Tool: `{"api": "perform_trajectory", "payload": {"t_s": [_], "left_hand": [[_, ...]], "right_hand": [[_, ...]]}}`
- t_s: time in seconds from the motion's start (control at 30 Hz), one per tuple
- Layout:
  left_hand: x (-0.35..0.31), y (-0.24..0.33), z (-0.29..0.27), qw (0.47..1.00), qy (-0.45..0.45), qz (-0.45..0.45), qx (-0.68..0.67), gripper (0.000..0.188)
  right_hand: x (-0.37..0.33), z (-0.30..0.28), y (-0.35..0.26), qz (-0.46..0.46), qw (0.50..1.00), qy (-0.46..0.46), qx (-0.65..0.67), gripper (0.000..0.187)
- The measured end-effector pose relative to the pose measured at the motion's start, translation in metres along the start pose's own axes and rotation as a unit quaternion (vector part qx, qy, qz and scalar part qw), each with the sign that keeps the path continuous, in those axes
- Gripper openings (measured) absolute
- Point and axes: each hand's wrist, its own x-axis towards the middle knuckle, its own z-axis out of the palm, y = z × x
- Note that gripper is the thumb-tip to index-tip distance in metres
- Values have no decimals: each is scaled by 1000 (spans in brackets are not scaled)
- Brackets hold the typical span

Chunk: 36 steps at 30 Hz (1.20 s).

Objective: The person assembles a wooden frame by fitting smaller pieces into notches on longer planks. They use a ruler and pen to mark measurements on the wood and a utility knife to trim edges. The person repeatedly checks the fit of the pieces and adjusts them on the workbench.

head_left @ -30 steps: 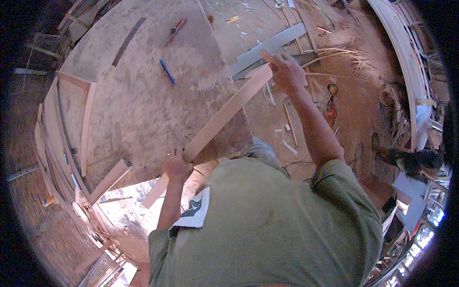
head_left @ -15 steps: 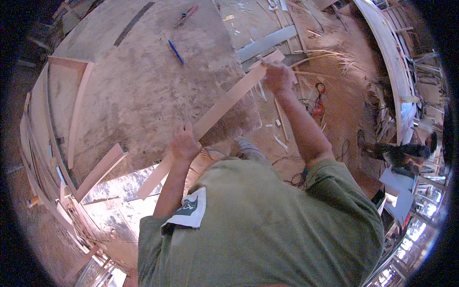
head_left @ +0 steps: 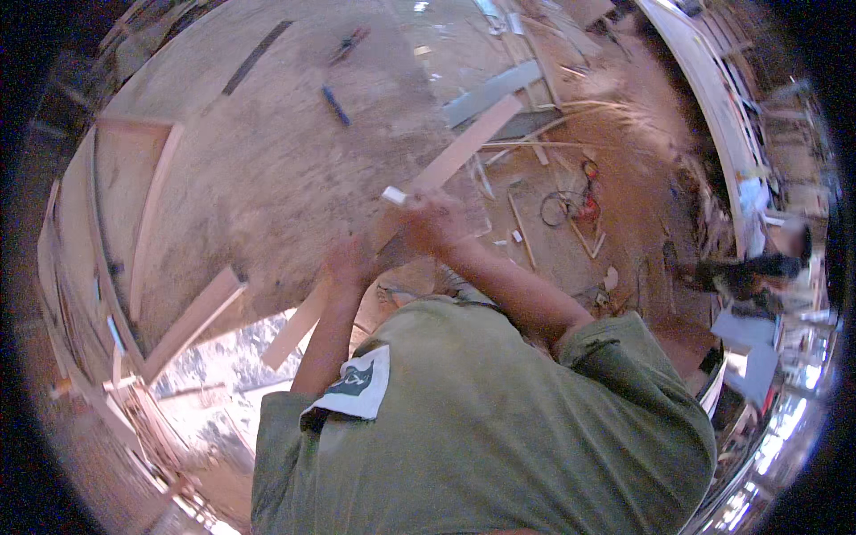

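A long flat wooden strip (head_left: pixel 468 143) lies slantwise across the near edge of the work table, from the upper right down to my left side. My left hand (head_left: pixel 349 259) is closed round its lower part. Close by, about mid-length on the strip, my right hand (head_left: pixel 430 221) presses down, blurred by motion. A small white piece (head_left: pixel 394 195) sticks out from its fingers; its kind is hard to make out. The strip's lower end (head_left: pixel 290 339) juts out past my left forearm.
On the brown table top (head_left: pixel 267 178) lie a blue pen-like tool (head_left: pixel 335 104), a dark strip (head_left: pixel 257 57) and a reddish tool (head_left: pixel 349 45). Wooden frame pieces (head_left: pixel 153 223) stand left. Offcuts and a red corded tool (head_left: pixel 586 209) lie on the floor; another person (head_left: pixel 753 272) is far right.
My right hand has slid along the strip from near its far end down toward my left hand. My left hand keeps its hold, and the strip has barely shifted.
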Motion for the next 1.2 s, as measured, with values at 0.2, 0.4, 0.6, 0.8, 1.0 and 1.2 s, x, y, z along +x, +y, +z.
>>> {"api": "perform_trajectory", "payload": {"t_s": [0.2,0.4,0.6,0.8,1.0,1.2], "left_hand": [[-76,-28,-53,962,259,-88,11,72],[-218,-153,-29,711,501,-436,-231,73],[-238,-170,56,380,385,-399,-740,60],[-215,-154,67,324,460,-327,-759,34],[-213,-146,61,323,496,-322,-739,32],[-188,-126,49,260,534,-350,-724,32]], "right_hand": [[-5,-15,1,-9,1000,-12,-20,31],[-6,-41,-19,-24,998,-54,-32,43],[-3,-37,-28,-67,994,-56,-68,46],[-12,-8,-32,-127,990,-6,56,36],[-27,-25,-140,-248,929,-253,110,37],[22,-63,-81,-270,923,-96,257,58]]}}
